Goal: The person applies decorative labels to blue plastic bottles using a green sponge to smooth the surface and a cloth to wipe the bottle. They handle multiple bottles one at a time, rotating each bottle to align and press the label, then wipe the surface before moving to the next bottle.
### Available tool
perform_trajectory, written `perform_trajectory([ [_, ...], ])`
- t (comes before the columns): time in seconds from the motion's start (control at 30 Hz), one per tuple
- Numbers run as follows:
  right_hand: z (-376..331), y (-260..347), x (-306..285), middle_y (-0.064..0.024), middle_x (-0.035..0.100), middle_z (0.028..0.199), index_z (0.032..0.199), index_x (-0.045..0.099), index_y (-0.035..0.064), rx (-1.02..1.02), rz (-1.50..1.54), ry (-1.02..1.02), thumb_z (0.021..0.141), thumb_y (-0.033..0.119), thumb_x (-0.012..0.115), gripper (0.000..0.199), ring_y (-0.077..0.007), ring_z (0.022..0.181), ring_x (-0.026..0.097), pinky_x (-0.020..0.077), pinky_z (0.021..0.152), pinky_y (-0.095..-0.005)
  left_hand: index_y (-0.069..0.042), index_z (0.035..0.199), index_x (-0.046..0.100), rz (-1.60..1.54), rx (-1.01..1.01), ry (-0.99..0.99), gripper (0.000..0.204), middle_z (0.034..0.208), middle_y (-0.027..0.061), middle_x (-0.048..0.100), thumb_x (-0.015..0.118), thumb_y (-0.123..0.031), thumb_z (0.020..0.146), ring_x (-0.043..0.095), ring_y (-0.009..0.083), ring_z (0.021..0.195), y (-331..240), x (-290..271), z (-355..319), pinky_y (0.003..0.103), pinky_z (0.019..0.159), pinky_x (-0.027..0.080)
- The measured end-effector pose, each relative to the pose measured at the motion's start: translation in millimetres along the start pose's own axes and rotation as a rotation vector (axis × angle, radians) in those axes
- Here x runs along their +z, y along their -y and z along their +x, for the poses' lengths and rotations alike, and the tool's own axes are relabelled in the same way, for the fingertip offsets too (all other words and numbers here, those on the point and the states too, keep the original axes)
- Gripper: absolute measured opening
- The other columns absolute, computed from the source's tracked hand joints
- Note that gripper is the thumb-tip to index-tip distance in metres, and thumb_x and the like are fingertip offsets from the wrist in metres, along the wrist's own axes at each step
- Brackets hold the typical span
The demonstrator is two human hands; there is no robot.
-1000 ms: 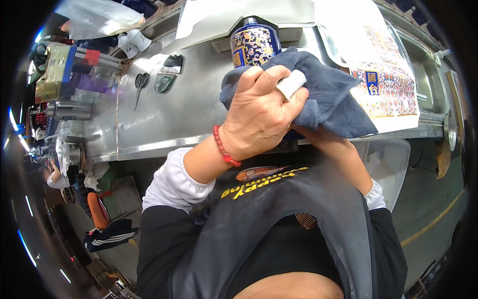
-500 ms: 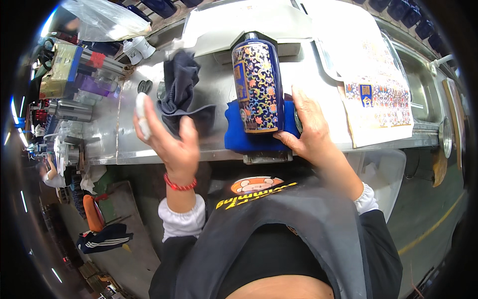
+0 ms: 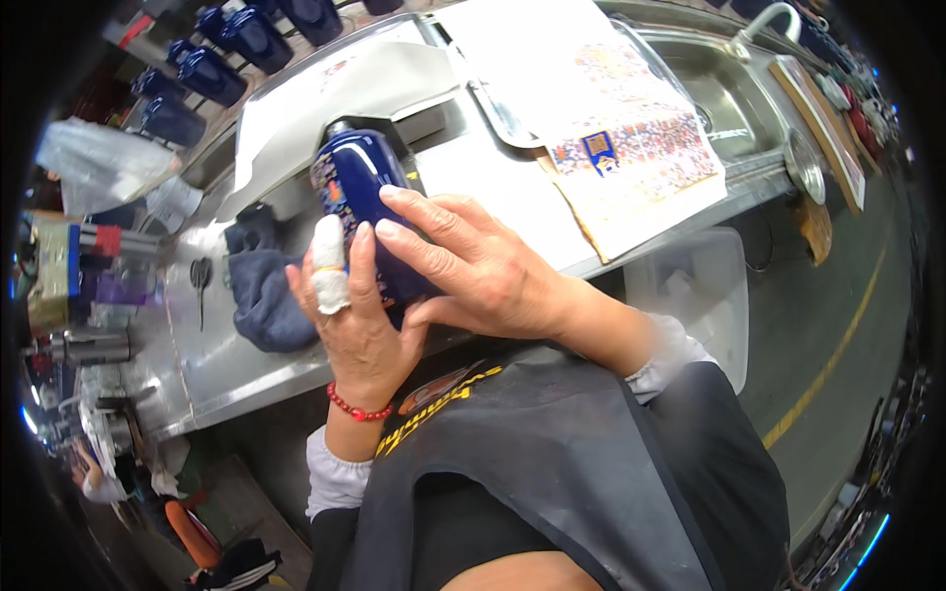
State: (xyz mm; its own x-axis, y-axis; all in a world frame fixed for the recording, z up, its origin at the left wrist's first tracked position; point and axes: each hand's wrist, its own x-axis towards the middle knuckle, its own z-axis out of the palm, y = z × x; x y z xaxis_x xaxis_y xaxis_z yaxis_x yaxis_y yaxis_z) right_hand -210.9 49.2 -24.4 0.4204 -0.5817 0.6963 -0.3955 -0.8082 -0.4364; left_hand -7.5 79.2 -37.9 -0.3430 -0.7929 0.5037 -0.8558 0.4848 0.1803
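Steel bench carries your blue bottle; both hands, left hand and right hand, clamp fingers round it; patterned sheets lie unapplied far right; cloth rests left.

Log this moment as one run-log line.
left hand: on blue vase | right hand: gripping vase | dark cloth: on steel counter

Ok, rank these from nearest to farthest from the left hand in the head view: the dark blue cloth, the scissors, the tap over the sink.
1. The dark blue cloth, on the bench just left of the left hand.
2. The scissors, farther left, beyond the cloth.
3. The tap, far off at the upper right, over the sink.
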Motion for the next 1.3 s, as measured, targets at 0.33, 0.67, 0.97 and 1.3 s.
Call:
perform_trajectory([
  [0.33,-65.4,-263.4,-184.6,-0.0151,0.054,0.147,0.114,0.073,0.008,0.632,-0.714,0.184,0.09,-0.004,0.055,0.032,-0.0351,0.133,0.053,0.0479,0.109,-0.0425,0.007,0.151,0.036,-0.242,-0.134,-0.062,0.084,0.15,0.0251,0.048,0.072,-0.041,0.092,0.043,0.0432,0.141,22.6,24.3,-23.9,0.059,0.122,0.018],
  [0.67,-12.6,-446.2,-225.3,-0.0184,0.041,0.156,0.149,0.053,0.0111,0.876,-0.998,0.526,0.073,0.06,0.083,0.095,-0.0421,0.141,0.038,0.0382,0.115,-0.052,0.01,0.153,0.029,-0.34,-0.34,-0.029,0.094,0.152,0.0286,0.044,0.058,-0.059,0.097,0.034,0.0514,0.144,22.3,35.8,-43.5,0.054,0.12,0.024],
  [0.97,-10.0,-523.6,-226.7,-0.0181,0.048,0.15,0.127,0.07,0.0081,0.825,-0.855,0.414,0.076,0.067,0.078,0.078,-0.0381,0.137,0.048,0.0407,0.114,-0.0492,0.007,0.155,0.025,-0.448,-0.377,-0.045,0.093,0.153,0.0311,0.039,0.064,-0.053,0.096,0.038,0.0479,0.143,28.9,44.8,-59.4,0.053,0.119,0.027],
  [1.3,-21.6,-530.5,-239.5,-0.0188,0.048,0.149,0.132,0.065,0.0063,0.641,-0.983,0.576,0.074,0.064,0.081,0.083,-0.0413,0.136,0.047,0.0409,0.113,-0.0507,0.005,0.153,0.027,-0.454,-0.43,-0.043,0.087,0.15,0.0278,0.043,0.064,-0.048,0.096,0.045,0.0424,0.136,25.6,45.6,-58.0,0.053,0.116,0.03],
])
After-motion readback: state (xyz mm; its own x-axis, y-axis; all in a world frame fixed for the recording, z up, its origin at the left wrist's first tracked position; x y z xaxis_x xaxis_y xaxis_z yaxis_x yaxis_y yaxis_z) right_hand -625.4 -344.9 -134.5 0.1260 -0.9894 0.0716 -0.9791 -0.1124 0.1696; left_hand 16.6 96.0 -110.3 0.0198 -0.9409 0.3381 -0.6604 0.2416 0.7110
